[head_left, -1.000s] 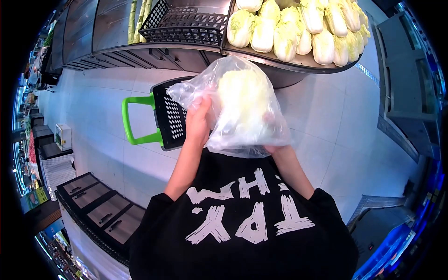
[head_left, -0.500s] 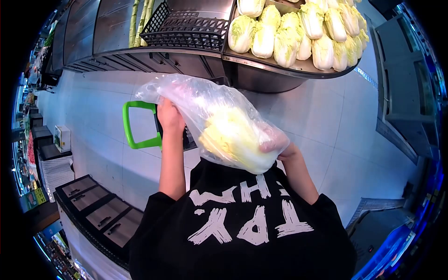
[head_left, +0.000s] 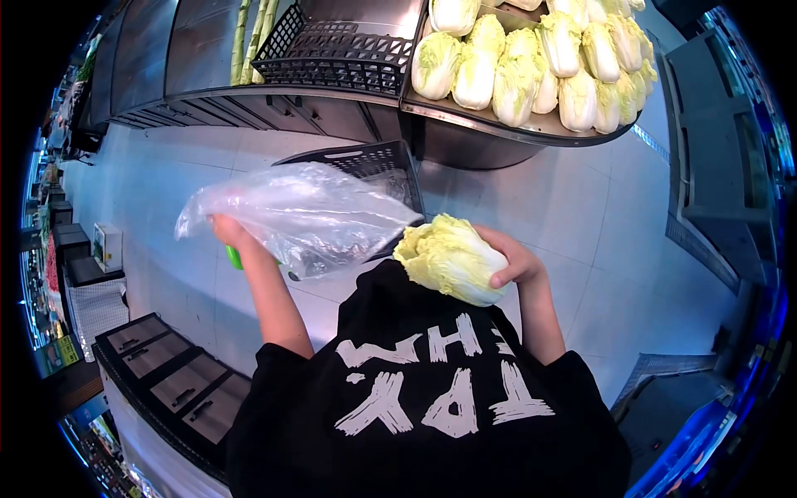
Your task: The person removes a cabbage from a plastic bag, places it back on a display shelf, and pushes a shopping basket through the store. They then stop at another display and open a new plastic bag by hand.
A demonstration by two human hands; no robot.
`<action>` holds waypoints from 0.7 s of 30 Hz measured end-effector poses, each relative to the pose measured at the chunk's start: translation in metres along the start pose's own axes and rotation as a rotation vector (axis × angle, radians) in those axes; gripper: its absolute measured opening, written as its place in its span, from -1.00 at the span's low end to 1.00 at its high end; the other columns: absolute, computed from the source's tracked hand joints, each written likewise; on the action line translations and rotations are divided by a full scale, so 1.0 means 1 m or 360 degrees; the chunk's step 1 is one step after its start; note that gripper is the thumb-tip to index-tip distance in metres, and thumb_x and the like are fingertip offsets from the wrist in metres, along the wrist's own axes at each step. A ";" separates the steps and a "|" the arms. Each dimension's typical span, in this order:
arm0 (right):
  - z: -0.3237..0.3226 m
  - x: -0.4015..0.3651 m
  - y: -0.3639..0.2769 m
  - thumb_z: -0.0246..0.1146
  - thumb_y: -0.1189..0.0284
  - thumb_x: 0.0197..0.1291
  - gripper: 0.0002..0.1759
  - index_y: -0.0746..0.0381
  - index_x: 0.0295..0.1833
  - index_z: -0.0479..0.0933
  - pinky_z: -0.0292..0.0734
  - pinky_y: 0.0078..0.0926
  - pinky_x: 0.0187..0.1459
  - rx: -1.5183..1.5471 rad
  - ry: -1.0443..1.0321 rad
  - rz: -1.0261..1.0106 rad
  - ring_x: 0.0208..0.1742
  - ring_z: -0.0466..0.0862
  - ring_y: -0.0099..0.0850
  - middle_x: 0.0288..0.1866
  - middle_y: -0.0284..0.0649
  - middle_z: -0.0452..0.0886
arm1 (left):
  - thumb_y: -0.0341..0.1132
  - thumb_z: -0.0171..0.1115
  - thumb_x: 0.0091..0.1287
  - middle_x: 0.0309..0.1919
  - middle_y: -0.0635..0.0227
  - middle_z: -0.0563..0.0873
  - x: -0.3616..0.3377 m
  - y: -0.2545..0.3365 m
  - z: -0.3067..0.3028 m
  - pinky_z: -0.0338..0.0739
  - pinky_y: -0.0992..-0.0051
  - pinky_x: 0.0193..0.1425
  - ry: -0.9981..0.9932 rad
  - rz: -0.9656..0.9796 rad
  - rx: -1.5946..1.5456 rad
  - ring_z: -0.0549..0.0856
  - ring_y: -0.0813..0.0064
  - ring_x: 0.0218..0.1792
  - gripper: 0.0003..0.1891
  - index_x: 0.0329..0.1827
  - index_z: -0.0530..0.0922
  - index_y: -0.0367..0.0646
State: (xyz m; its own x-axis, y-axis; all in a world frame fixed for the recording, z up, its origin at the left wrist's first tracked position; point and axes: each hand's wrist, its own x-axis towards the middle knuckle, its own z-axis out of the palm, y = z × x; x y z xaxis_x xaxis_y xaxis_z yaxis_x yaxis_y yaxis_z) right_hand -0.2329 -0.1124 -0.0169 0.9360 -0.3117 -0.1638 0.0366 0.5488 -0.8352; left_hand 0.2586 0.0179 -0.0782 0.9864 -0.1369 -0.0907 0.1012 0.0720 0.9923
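Slipped the cabbage point(head_left: 452, 261) out, bare in the right grip point(head_left: 512, 257) — swung the plastic bag point(head_left: 311, 217) leftward with the left grip point(head_left: 226, 231).

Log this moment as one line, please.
left hand: holds clear plastic bag | right hand: holds cabbage, outside bag | black basket: partly hidden behind bag | more cabbages: on display counter ahead
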 end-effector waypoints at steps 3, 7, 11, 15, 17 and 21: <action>-0.016 -0.019 0.027 0.58 0.16 -0.35 0.29 0.43 0.52 0.10 0.26 -0.33 0.41 0.0165 0.0148 -0.0127 0.42 0.41 -0.23 0.43 -0.02 0.36 | -0.24 0.07 0.48 0.02 0.06 0.67 -0.021 0.008 -0.012 0.64 0.26 0.04 0.0276 -0.0302 -0.0218 0.71 0.19 -0.05 -0.64 0.16 0.51 -0.35; -0.032 -0.041 0.072 0.41 0.11 -0.07 0.10 0.40 0.51 0.11 0.32 -0.09 0.41 0.0827 0.0630 -0.0252 0.41 0.44 -0.07 0.46 0.05 0.33 | -0.25 0.01 0.54 0.05 0.08 0.66 -0.027 -0.067 -0.045 0.61 0.30 0.11 0.0171 -0.0182 -0.0096 0.68 0.24 0.01 -0.61 0.19 0.48 -0.44; -0.021 -0.013 0.071 0.17 -0.05 0.21 -0.14 0.05 0.56 0.14 0.34 0.33 0.28 0.1109 0.0882 -0.0671 0.36 0.42 0.17 0.48 0.03 0.29 | -0.28 0.00 0.55 0.03 0.12 0.67 -0.058 -0.081 -0.044 0.60 0.32 0.09 0.0078 -0.0315 0.0177 0.68 0.29 -0.04 -0.64 0.17 0.50 -0.45; -0.022 0.017 0.055 0.24 -0.04 0.16 -0.08 0.02 0.58 0.09 0.15 0.35 0.39 0.1038 0.1188 -0.1038 0.42 0.32 0.17 0.53 -0.05 0.23 | -0.28 0.04 0.53 0.00 0.14 0.68 -0.064 -0.096 -0.041 0.59 0.38 0.03 -0.0063 -0.0408 0.0165 0.67 0.35 -0.08 -0.66 0.12 0.53 -0.44; -0.021 0.025 0.034 0.25 -0.03 0.15 -0.08 0.01 0.58 0.09 0.13 0.36 0.40 0.1042 0.1099 -0.1092 0.43 0.31 0.15 0.53 -0.05 0.22 | -0.28 0.05 0.53 -0.01 0.15 0.68 -0.054 -0.107 -0.046 0.58 0.39 0.02 -0.0127 -0.0385 0.0162 0.67 0.36 -0.09 -0.66 0.11 0.53 -0.43; -0.033 0.033 -0.004 0.27 -0.04 0.13 -0.06 -0.03 0.58 0.09 0.09 0.42 0.40 0.1041 0.0926 -0.1151 0.45 0.30 0.13 0.54 -0.05 0.21 | -0.24 0.09 0.52 -0.07 0.16 0.70 -0.050 -0.099 -0.045 0.56 0.42 -0.01 -0.0132 -0.0394 0.0208 0.67 0.39 -0.12 -0.66 0.05 0.56 -0.43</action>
State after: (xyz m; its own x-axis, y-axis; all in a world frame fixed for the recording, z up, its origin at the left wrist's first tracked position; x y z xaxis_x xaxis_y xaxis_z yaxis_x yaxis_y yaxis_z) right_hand -0.2139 -0.1501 -0.0359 0.3225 -0.9394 -0.1162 0.8381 0.3404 -0.4264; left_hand 0.2055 0.0624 -0.1761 0.9194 -0.2149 -0.3296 0.3149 -0.1005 0.9438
